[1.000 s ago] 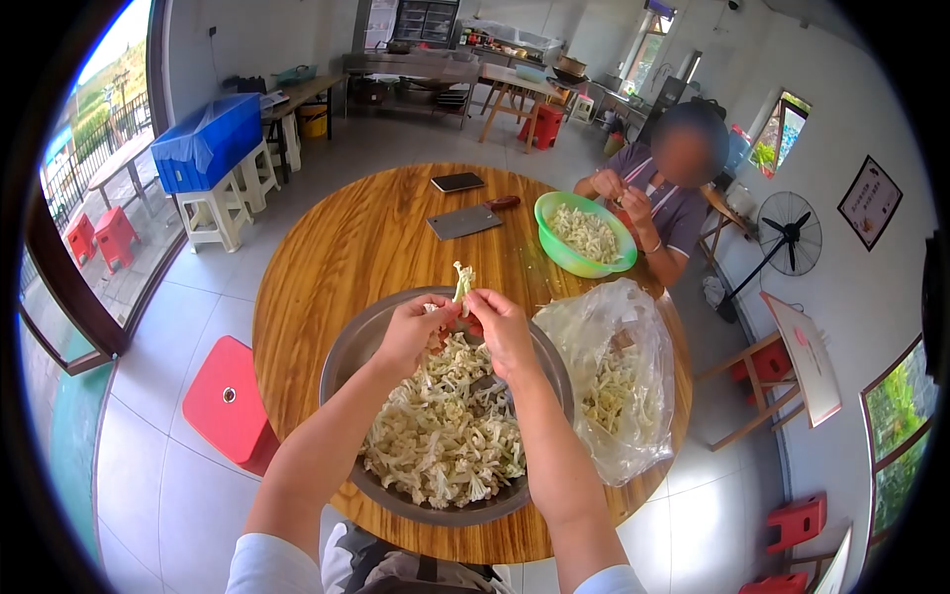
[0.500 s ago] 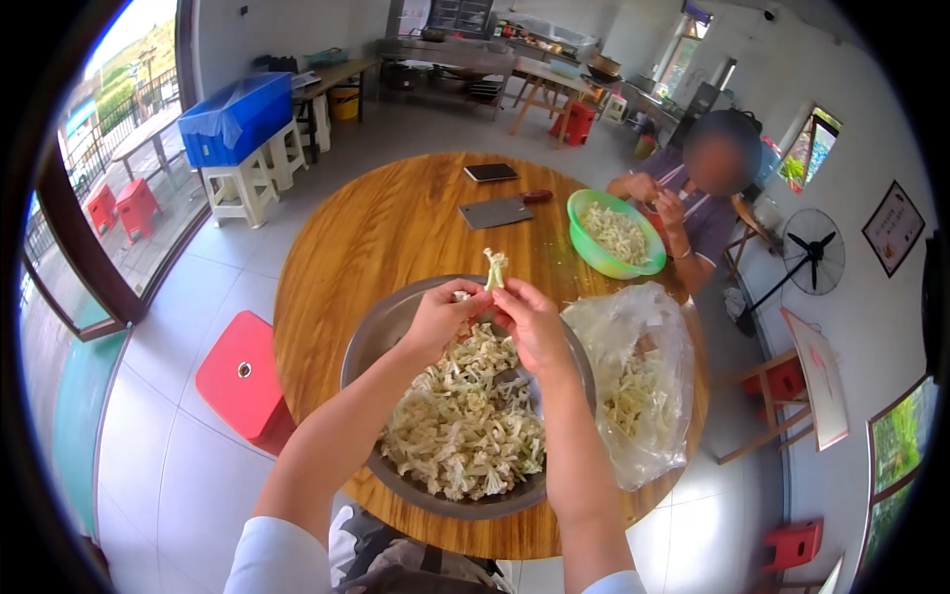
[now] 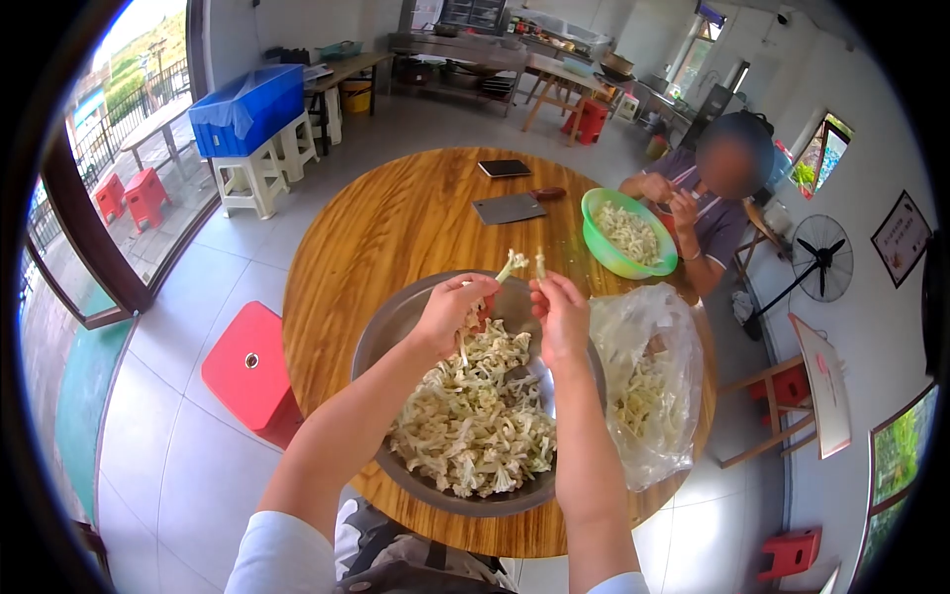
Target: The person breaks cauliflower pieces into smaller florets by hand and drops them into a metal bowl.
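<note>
Cauliflower pieces [image 3: 475, 426]: pale cream, green-tinged, branching, heaped in metal bowl [image 3: 396, 309].

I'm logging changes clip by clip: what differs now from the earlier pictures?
The left hand and right hand, close together before, have drawn apart; the left holds a cauliflower piece leaning rightward, the right a thinner, upright piece. The cleaver, phone, green bowl and plastic bag stayed put; the camera's view shifted.

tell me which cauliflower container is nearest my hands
The metal basin, below both hands; the clear plastic bag lies to its right, the green bowl farther off, by another person.
</note>
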Demonstrator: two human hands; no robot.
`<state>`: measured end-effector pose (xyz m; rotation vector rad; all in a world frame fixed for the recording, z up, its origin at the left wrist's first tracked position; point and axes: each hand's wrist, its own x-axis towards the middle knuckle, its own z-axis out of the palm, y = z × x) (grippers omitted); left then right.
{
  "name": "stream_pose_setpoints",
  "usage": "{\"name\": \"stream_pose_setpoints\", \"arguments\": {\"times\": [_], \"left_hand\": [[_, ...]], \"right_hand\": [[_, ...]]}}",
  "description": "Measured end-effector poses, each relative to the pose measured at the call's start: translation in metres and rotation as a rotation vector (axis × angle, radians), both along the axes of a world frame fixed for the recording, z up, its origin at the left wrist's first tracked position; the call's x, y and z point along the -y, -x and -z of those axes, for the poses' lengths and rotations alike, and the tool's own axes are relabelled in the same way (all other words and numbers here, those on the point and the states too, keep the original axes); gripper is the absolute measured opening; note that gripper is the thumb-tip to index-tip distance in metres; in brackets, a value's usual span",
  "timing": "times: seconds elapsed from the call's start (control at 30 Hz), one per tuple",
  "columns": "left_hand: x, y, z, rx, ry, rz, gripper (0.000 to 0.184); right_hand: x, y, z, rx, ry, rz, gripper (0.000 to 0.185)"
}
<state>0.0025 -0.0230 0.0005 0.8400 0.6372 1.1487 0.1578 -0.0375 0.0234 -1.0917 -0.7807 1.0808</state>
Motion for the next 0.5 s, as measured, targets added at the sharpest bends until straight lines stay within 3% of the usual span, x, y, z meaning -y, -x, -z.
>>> {"name": "stream_pose_setpoints", "arguments": {"times": [0.13,0.2,0.27,0.3,0.4,0.5], "left_hand": [[-0.033,0.003,0.042,0.003,-0.16,-0.016,0.017],[-0.033,0.007,0.041,-0.146,-0.086,-0.019,0.022],[-0.006,0.003,-0.001,-0.39,0.086,-0.009,0.028],[-0.007,0.003,-0.001,-0.613,0.082,0.086,0.037],[0.009,0.008,-0.025,-0.581,0.154,0.077,0.043],[-0.005,0.014,-0.015,-0.204,0.215,0.158,0.047]], "right_hand": [[-0.005,-0.01,0.002,0.051,-0.052,0.126,0.016],[-0.004,-0.009,0.0,0.208,-0.023,0.089,0.02],[-0.004,-0.01,0.001,0.397,0.031,-0.007,0.026],[0.0,-0.009,0.0,0.581,0.095,-0.007,0.035],[0.005,-0.002,-0.003,0.861,0.019,0.034,0.038],[0.006,0.002,-0.006,0.664,-0.016,-0.142,0.036]]}}
